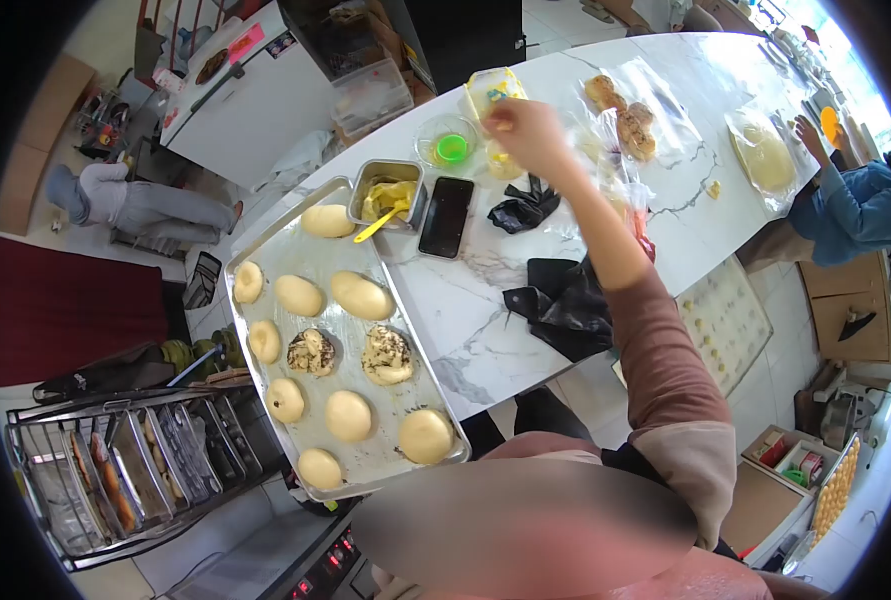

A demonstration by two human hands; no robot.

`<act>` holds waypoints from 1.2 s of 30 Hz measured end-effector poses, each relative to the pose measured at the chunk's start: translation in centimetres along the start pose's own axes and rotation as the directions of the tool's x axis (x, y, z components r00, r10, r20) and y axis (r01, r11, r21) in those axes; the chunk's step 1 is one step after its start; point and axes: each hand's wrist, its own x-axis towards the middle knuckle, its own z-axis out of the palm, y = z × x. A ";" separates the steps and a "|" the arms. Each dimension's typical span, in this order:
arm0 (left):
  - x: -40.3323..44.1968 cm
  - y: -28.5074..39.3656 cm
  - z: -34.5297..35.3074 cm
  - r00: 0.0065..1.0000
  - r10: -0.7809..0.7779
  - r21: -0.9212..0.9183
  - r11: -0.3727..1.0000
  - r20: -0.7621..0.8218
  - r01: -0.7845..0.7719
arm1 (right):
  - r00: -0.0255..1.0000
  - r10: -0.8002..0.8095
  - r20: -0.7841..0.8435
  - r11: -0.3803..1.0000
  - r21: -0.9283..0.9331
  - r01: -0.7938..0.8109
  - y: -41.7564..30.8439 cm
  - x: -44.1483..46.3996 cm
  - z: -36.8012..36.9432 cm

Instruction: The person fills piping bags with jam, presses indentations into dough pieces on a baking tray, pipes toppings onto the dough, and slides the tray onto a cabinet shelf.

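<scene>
Steel tray (280, 250) of dough rounds (349, 415) nearest, metal tin (418, 195) with yellow spoon (377, 226) beyond, right hand (530, 135) over the marble table (465, 330), fingers (500, 113) curled, whether gripping I can't tell, yellow-smeared tub (480, 85) close by them, blue-clad person (865, 212) farther off.

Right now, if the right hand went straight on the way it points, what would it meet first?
Likely the yellowish container; the right hand overlaps its near side in view, though depth is unclear.

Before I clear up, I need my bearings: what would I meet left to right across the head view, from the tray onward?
Tray, phone, right hand, baked bread, blue sleeve.
</scene>
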 end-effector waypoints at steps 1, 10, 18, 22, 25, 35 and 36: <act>-0.3 -0.2 0.1 1.000 0.004 0.001 1.000 -0.008 -0.004 | 0.991 0.136 0.010 0.991 -0.004 -0.136 1.1 -1.9 -3.0; -1.9 -1.9 0.8 0.999 0.029 -0.039 0.999 -0.035 -0.030 | 0.834 0.535 -0.132 0.629 -0.597 -0.498 16.2 -11.9 -3.0; -0.6 -2.0 -1.5 0.990 0.134 -0.194 0.973 0.033 -0.125 | 0.779 0.524 -0.345 0.631 -0.457 -0.627 18.3 -9.6 -1.2; 0.3 1.0 -4.5 0.234 0.583 -0.590 0.806 0.778 -0.043 | 0.842 0.501 -0.198 0.783 -0.311 -0.539 22.4 -8.3 -0.9; -0.5 3.3 -7.6 0.920 0.313 -0.519 0.761 -0.234 -0.391 | 0.746 0.598 0.293 0.625 0.412 -0.663 24.7 -7.2 -1.6; -3.8 4.4 -8.0 0.838 0.220 -0.582 0.630 -0.500 -0.513 | 0.863 0.364 -0.350 0.685 0.728 0.006 22.4 -9.0 -9.2; -3.7 3.8 -7.7 0.847 0.184 -0.591 0.642 -0.499 -0.488 | 0.848 0.436 -0.302 0.335 0.929 0.158 18.5 -9.3 -10.1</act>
